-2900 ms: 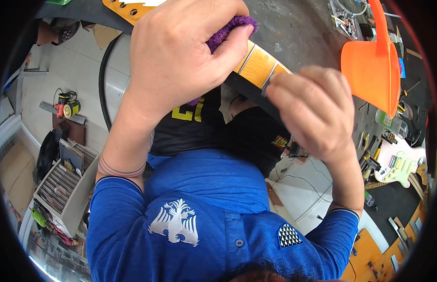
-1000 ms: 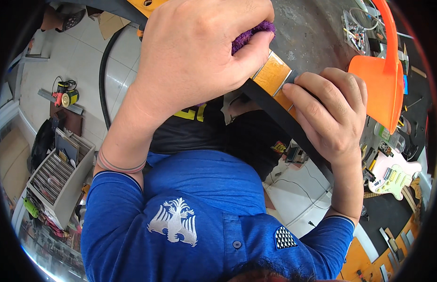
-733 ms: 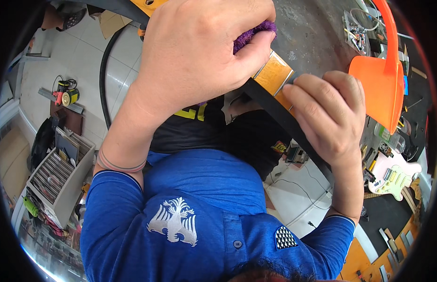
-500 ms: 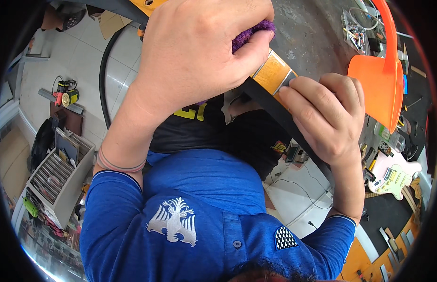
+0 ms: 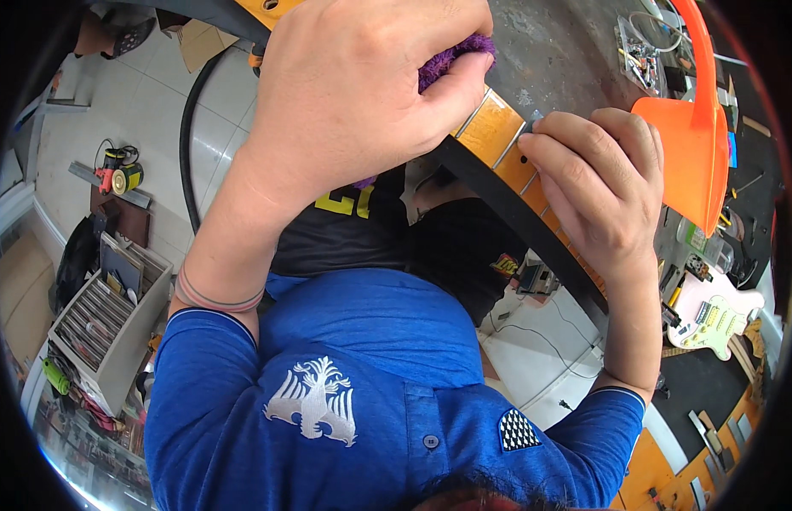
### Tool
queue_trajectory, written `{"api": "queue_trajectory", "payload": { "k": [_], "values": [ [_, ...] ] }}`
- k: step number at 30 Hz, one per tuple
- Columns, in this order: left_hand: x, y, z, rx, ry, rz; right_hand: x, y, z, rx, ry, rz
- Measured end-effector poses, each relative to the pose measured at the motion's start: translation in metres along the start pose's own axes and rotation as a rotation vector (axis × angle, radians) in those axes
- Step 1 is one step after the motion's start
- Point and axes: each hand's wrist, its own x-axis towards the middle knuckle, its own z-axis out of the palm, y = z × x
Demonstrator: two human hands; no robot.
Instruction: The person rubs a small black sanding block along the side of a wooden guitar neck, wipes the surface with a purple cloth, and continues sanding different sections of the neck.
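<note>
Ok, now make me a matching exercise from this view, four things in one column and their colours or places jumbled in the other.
Column one:
1. Fluffy cloth
2. Dustpan
3. Electric guitar body
4. Fretboard

Column two:
A. Amber, crossed by metal frets
B. Pale pink, toward the right of the picture
C. Purple, gripped in the left hand
D. Bright orange, with a long handle

Right pairs: 1 with C, 2 with D, 3 with B, 4 with A.
</note>
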Motion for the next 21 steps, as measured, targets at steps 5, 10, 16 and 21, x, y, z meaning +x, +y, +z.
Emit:
{"api": "queue_trajectory", "payload": {
  "k": [5,10,16,21],
  "values": [
    [-0.001,-0.007,0.002,0.048,-0.010,0.033,-0.002,-0.013,-0.003,0.050,-0.008,0.013],
    [-0.003,-0.005,0.003,0.038,0.006,0.024,-0.002,-0.011,-0.001,0.035,0.024,-0.017],
    [-0.003,-0.006,0.001,0.052,-0.029,0.012,-0.003,-0.011,-0.002,0.004,0.013,-0.024],
    [-0.001,-0.004,0.001,0.019,0.001,0.009,-0.004,-0.014,-0.003,-0.069,0.026,0.031]
  ]
}}
